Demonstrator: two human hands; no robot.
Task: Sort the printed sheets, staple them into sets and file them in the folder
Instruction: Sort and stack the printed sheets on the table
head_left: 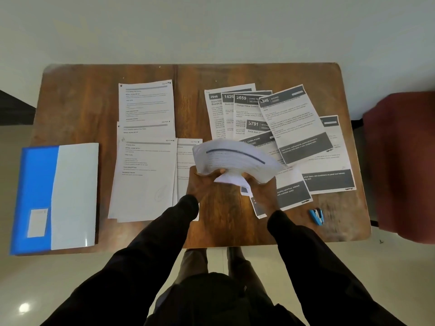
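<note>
Both hands hold a bent stack of printed sheets [235, 158] above the middle of the wooden table [235, 74]. My left hand [200, 184] grips its lower left edge with the thumb on top. My right hand [261, 196] grips the lower right part. White text sheets [146, 147] lie overlapped left of centre. Sheets with dark numbered headers [282, 118] are fanned out on the right. A blue and white folder [58, 196] lies shut at the table's left edge. A small blue stapler [316, 216] sits near the front right corner.
A dark red upholstered chair [404, 165] stands close against the table's right side. A pale wall is behind the table. Shiny light floor shows in front, with my legs below the front edge.
</note>
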